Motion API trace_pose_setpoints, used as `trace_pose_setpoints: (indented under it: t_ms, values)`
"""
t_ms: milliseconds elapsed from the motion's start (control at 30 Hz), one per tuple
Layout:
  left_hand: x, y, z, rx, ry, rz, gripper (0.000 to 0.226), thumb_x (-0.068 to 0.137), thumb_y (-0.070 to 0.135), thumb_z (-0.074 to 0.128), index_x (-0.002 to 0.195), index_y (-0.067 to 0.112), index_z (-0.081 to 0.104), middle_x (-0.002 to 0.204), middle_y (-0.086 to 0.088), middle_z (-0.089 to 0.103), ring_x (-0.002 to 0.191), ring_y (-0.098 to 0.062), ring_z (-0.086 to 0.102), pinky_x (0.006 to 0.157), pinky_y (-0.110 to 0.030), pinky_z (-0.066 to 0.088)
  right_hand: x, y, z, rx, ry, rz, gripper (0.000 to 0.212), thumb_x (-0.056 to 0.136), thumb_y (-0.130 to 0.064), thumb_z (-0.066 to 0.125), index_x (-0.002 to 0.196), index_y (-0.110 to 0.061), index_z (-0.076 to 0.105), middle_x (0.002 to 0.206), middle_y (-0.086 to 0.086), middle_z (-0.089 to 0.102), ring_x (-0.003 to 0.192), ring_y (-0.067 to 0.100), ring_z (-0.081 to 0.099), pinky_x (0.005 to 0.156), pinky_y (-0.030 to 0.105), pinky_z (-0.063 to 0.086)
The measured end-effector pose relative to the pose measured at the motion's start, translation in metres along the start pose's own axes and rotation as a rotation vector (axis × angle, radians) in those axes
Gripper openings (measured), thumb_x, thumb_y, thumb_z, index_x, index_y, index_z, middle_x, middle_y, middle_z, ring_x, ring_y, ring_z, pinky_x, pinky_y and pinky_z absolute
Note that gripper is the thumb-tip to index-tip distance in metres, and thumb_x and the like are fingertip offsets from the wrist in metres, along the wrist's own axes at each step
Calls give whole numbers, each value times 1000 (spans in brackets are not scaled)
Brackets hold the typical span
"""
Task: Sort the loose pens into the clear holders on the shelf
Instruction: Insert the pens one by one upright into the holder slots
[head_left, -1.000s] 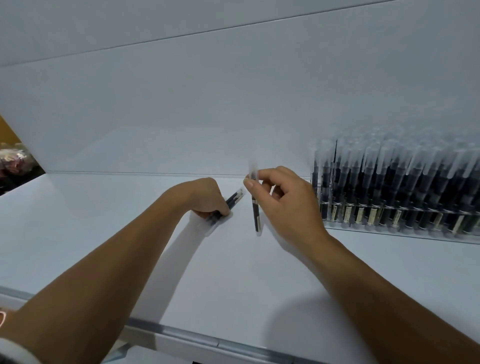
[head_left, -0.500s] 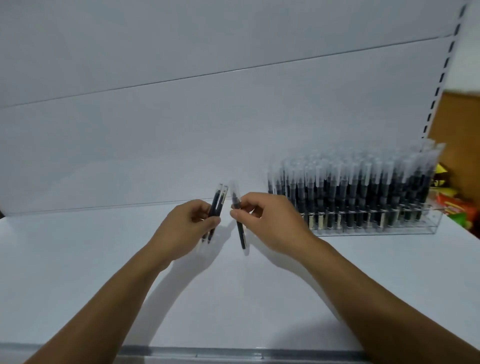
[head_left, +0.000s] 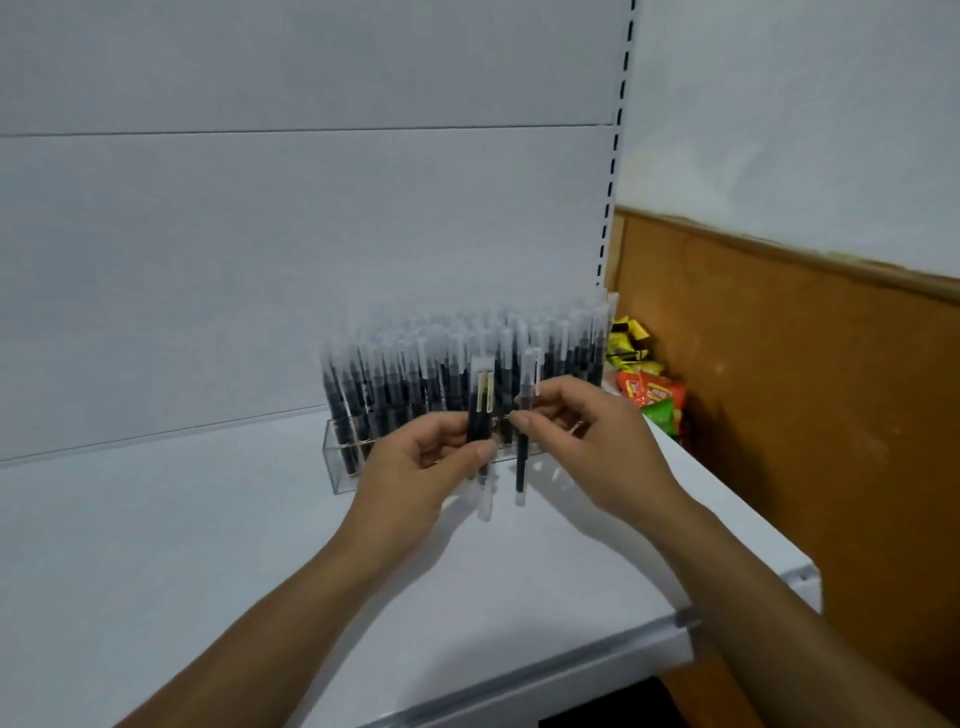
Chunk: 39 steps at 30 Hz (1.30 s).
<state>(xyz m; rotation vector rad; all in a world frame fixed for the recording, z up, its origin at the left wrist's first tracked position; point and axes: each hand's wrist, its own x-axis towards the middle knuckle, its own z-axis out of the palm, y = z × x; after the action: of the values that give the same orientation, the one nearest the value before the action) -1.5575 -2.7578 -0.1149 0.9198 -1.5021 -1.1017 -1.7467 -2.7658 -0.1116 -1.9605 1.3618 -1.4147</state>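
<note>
The shelf (head_left: 182, 545) and back panel (head_left: 260, 260) are showing as smooth, matt white painted metal, with a shinier strip (head_left: 571, 670) running along the front edge. The holder (head_left: 340, 462) is looking like clear, glossy plastic. The racked pens (head_left: 415, 374) are showing dark plastic barrels under frosted, translucent caps. The two pens (head_left: 480, 410) the left hand (head_left: 415, 467) is gripping are showing glossy gold bands; the pen (head_left: 521, 457) the right hand (head_left: 587, 441) is pinching is looking matt black. The board (head_left: 805, 415) is showing as scuffed brown wood, the packets (head_left: 657, 395) as glossy film.

Colourful snack packets (head_left: 652, 397), brown wooden panel (head_left: 805, 415), white wall (head_left: 805, 130) above
</note>
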Motion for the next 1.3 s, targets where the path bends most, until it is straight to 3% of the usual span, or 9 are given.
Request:
trace_pose_setpoints:
  t_ms: [167, 333, 433, 533, 667, 800, 933, 1133, 1300]
  values:
    - [19, -2, 31, -107, 19, 22, 24, 82, 8, 73, 84, 32, 75, 88, 8, 76, 83, -6, 71, 69, -13, 52, 4, 10, -19, -63, 101, -25, 7, 85, -22, 73, 88, -26, 68, 73, -16, 64, 70, 1, 58, 61, 14, 45]
    - [32, -10, 60, -215, -2, 10, 21, 84, 3, 70, 92, 22, 73, 87, 2, 75, 85, -11, 70, 73, -20, 53, 0, 24, -30, -119, 73, -7, 9, 87, -19, 70, 96, -16, 72, 78, -7, 67, 73, 9, 60, 63, 25, 49]
    - [32, -22, 68, -318, -6, -45, 19, 82, 5, 71, 93, 20, 76, 91, -5, 74, 88, -19, 69, 79, -31, 52, -4, 32, -32, -78, 83, 13, 8, 88, -17, 70, 96, -18, 73, 76, -11, 66, 70, 2, 58, 61, 15, 44]
    - [32, -31, 66, -275, -56, -40, 25, 82, 6, 70, 91, 29, 77, 92, -2, 75, 85, -13, 69, 76, -25, 52, -7, 40, -31, -48, 89, 26, 12, 88, -15, 70, 97, -23, 72, 76, -14, 67, 70, 1, 60, 60, 13, 45]
    - [34, -36, 66, -241, -51, -85, 21, 75, 15, 76, 88, 31, 77, 91, -3, 75, 84, -15, 67, 77, -28, 52, 2, 45, -36, 9, 146, 28, 12, 89, -17, 69, 95, -27, 71, 78, -8, 69, 73, 10, 62, 65, 29, 53]
    - [36, -40, 66, -297, -22, -107, 23, 80, 4, 73, 83, 25, 78, 87, -4, 74, 81, -16, 64, 78, -32, 50, 24, 45, -46, 46, 282, -3, 7, 88, -23, 70, 88, -30, 69, 71, -5, 65, 67, 14, 58, 61, 29, 47]
    - [37, -41, 68, -336, -20, -123, 24, 79, 1, 72, 81, 24, 78, 85, -5, 73, 81, -18, 62, 80, -37, 47, 42, 44, -52, 49, 322, -10, 6, 87, -32, 69, 92, -30, 71, 75, -9, 67, 74, 22, 64, 68, 46, 59]
    - [37, -41, 68, -346, -23, -108, 23, 79, 3, 72, 82, 25, 78, 86, -4, 73, 81, -18, 62, 78, -34, 48, 50, 47, -45, -97, 281, -31, 10, 88, -28, 70, 96, -22, 72, 79, -13, 68, 74, 11, 64, 66, 33, 56]
    - [38, -42, 67, -338, -38, -115, 18, 76, 11, 75, 86, 26, 77, 88, -4, 73, 83, -19, 64, 80, -34, 48, 50, 46, -41, -240, 178, -33, 5, 87, -29, 71, 90, -24, 70, 74, -15, 64, 68, 0, 58, 59, 11, 43]
